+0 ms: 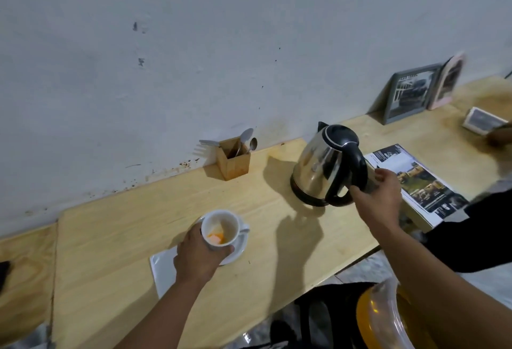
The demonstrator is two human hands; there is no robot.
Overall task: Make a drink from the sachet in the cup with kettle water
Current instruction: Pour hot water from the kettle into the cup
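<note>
Steel kettle (321, 166) sits on wood surface (138, 210) w/ right hand (379, 193) curling onto its black handle, left hand (199, 254) wrapped round white cup (220, 229) w/ orange powder on saucer (238, 249); next: lift & pour, aiming spout carefully.

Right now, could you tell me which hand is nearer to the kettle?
The right hand: its fingers are at the kettle's black handle. The left hand is off to the kettle's left, wrapped around the cup.
</note>
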